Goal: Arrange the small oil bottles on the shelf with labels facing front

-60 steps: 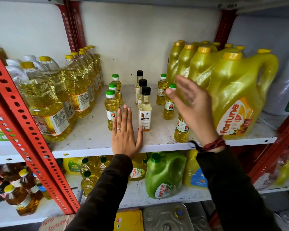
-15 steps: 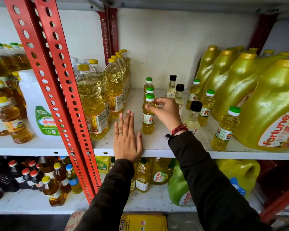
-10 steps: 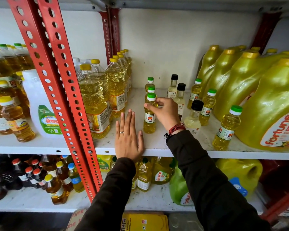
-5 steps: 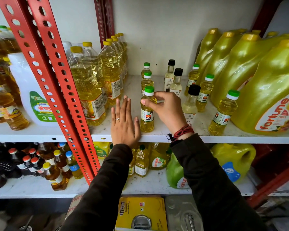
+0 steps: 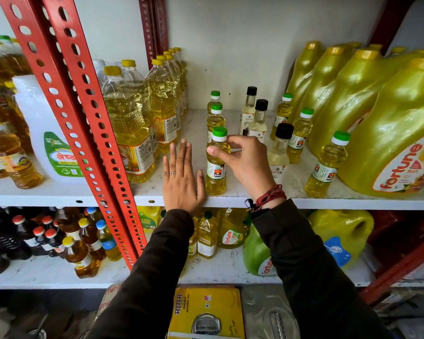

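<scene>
One bottle (image 5: 216,165) sits pinched at the shoulder in the right hand (image 5: 246,162), at the shelf (image 5: 304,200) lip; left hand (image 5: 182,182) lies flat, open, touching beside it. A hard twist could topple it off, or nudge the bottles behind.
</scene>
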A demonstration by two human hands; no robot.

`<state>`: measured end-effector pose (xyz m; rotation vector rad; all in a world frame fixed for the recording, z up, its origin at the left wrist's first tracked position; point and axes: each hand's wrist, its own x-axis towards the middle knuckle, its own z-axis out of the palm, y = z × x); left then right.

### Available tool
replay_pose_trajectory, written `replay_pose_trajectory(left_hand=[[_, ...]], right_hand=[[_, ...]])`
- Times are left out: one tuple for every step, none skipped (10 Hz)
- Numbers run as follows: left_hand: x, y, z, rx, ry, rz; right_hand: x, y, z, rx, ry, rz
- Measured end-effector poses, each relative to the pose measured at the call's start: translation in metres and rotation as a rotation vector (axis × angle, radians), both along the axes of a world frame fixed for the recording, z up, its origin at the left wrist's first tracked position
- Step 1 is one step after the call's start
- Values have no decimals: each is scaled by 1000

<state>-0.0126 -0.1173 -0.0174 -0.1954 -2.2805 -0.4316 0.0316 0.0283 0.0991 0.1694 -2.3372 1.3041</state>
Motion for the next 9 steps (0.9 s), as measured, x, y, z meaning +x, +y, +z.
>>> replay_pose_trajectory(left_hand=[[0,0,-1,-1,0,-2],[-1,0,-2,-5,3,0],[-2,-1,-2,-9,0,4],[-2,-1,-2,-9,-6,2],[-1,0,-1,-7,-5,9],[0,-1,-1,11,-2,-20],[3,-4,4,136,-21,-153],[8,-8,9,389,-6,-268],[16,-5,30,486,104,-295]], right_hand=[[2,-1,1,3,-3,3],[4,-1,2,5,-3,0],[5,-1,2,6,3,-7],[5,-1,1,9,2,-11],[6,-1,-1,16,6,-20],[6,-2,-3,23,20,-17],[8,-3,-3,24,15,6],[12,0,0,18,43,36],[16,7,9,6,161,14]])
